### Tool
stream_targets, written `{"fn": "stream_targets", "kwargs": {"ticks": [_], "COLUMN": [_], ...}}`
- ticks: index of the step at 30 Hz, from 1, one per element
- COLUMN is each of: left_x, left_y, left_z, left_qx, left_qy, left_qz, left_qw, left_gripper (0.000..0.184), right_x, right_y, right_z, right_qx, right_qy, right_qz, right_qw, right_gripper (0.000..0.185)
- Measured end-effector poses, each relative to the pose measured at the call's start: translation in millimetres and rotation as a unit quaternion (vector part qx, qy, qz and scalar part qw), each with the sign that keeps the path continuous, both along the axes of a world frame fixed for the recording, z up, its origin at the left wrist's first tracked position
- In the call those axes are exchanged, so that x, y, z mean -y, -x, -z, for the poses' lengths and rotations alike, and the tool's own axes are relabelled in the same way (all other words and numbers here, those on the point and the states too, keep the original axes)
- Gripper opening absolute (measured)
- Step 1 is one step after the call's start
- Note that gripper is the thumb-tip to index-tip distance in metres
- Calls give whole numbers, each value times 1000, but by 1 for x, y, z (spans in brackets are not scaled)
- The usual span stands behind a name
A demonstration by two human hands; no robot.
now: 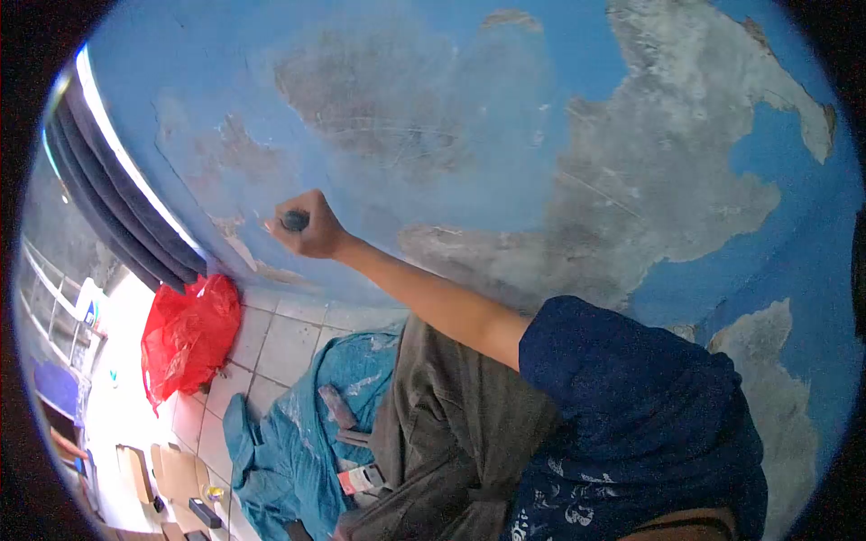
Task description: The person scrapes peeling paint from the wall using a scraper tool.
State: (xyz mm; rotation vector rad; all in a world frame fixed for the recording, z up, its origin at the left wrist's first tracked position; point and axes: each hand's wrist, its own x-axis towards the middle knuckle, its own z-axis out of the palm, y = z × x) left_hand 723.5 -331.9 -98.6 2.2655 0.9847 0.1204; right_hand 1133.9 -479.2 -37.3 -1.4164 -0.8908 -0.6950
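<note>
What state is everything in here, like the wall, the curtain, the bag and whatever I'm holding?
Right hand: closed around the dark handle.
Dark handle: gripped, rounded end showing.
Blue wall: paint partly gone, grey patches bare.
Dark curtain: gathered in folds.
Red plastic bag: crumpled, on the tiles.
Teal cloth: rumpled, white smudges on it.
Cardboard: on the floor; open or closed, can't tell.
</note>
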Motion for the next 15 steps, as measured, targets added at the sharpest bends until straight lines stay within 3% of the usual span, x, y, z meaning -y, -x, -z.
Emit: {"fn": "stream_targets", "kwargs": {"ticks": [1, 3, 5, 6, 8, 9, 15], "left_x": [-16, -31, -24, -28, -38, -37, -34], "left_y": [-34, -102, -155, -165, -180, -176, -144], "left_z": [12, 44, 44, 64, 120, 133, 146], "left_qx": [15, -3, 74, 73, 181, 160, 62], "left_qy": [60, 185, 159, 163, 113, 178, 154], "left_qz": [140, 243, 306, 310, 296, 276, 323], "left_qw": [988, 952, 936, 934, 931, 931, 932], "left_gripper": [40, 22, 19, 19, 17, 16, 17], "right_x": [-7, -11, -16, -18, -23, -24, -23], "right_y": [-4, -1, -10, -22, -38, -31, -32], "right_z": [-2, -6, 10, 29, 56, 49, 55], "right_qx": [-5, 12, 32, 65, 82, 84, 93], "right_qy": [-39, -50, -59, -27, -3, 0, 1], "right_qz": [1, 6, 12, 36, 44, 49, 82], "right_qw": [999, 999, 998, 997, 996, 995, 992], "right_gripper": [31, 31, 31, 31, 30, 30, 24]}}
